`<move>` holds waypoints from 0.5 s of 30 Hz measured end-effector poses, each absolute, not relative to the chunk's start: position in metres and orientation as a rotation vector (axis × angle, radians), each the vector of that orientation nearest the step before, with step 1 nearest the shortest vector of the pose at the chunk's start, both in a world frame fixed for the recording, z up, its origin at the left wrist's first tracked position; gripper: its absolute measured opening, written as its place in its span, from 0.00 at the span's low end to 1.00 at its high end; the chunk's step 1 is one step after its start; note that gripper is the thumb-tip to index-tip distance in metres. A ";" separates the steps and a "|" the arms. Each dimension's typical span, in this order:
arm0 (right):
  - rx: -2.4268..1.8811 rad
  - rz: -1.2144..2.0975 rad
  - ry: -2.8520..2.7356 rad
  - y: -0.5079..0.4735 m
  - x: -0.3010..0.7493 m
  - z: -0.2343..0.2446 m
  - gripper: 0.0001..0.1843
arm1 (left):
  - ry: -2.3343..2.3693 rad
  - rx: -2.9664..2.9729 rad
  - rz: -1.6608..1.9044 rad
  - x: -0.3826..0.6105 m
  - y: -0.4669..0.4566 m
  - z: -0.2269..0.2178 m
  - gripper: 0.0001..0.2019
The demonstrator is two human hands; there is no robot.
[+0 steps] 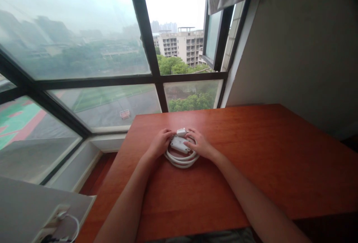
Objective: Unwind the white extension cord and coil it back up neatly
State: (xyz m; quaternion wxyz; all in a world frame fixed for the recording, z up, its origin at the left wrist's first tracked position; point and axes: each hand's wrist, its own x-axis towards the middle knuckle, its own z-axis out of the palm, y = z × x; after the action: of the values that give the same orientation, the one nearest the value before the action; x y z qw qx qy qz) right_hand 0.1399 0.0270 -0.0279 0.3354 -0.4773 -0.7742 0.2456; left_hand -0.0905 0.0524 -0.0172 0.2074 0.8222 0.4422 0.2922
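A white power strip lies on top of its coiled white cable, with a white plug at the far side. The bundle rests on a reddish-brown wooden table. My left hand cups the bundle's left side, fingers curled against the strip and coil. My right hand rests on the right side, fingers curled over the strip and cable. Both forearms reach in from the bottom edge of the view.
A large window with dark frames stands beyond the table's far edge, with buildings and trees outside. A grey wall runs along the right. At the lower left, a wall socket holds a white cable.
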 end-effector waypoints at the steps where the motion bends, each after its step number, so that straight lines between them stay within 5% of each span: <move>1: -1.250 0.630 -1.968 0.030 0.141 -0.029 0.15 | 1.242 2.279 0.820 -0.091 0.052 -0.018 0.16; 15: -1.794 0.415 -2.059 0.020 0.149 -0.011 0.14 | 1.685 2.156 0.788 -0.100 0.041 -0.003 0.15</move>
State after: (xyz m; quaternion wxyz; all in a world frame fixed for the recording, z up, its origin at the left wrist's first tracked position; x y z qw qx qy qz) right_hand 0.1493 0.0200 -0.0110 0.1885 -0.6379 -0.7320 0.1475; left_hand -0.0996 0.0412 -0.0026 0.1465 0.7491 0.5852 0.2737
